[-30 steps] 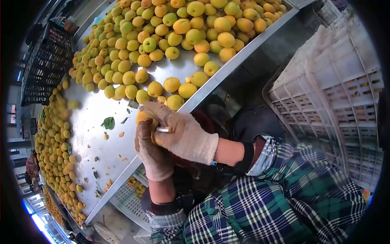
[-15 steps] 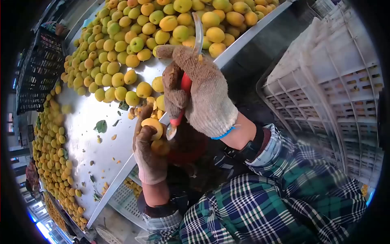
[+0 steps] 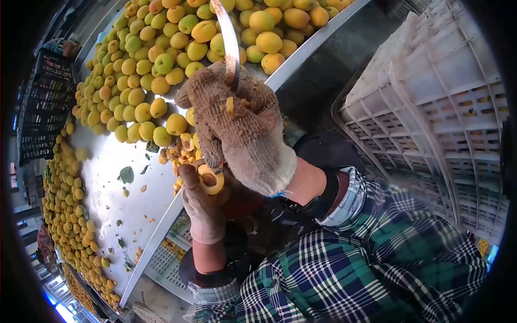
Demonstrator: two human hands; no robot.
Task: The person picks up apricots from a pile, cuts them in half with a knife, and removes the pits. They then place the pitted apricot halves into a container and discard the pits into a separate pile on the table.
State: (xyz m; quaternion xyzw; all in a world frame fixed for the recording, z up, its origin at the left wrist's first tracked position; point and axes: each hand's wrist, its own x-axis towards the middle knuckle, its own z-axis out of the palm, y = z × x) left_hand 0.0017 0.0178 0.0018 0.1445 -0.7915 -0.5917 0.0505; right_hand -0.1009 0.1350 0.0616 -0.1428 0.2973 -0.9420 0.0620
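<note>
Since the earlier frame, the right hand has shifted left in the view, carrying the knife with it, and the cut fruit in the left hand now shows its brown centre more openly. The metal worktop slants across the left half of the view. White slatted crates stand beyond its edge at the right, and a dark crate stands at the upper left. A broad heap of yellow-green and orange fruit covers the worktop's upper part, and a band of smaller-looking fruit runs down its far left side. The gloved right hand's fingers are closed around the knife's mostly hidden handle, the curved blade pointing up over the heap. The gloved left hand's fingers are clamped on the cut fruit, near the worktop's edge and just below the right hand. Small fruit pieces lie beside it on the worktop; farther left lies a green leaf.
</note>
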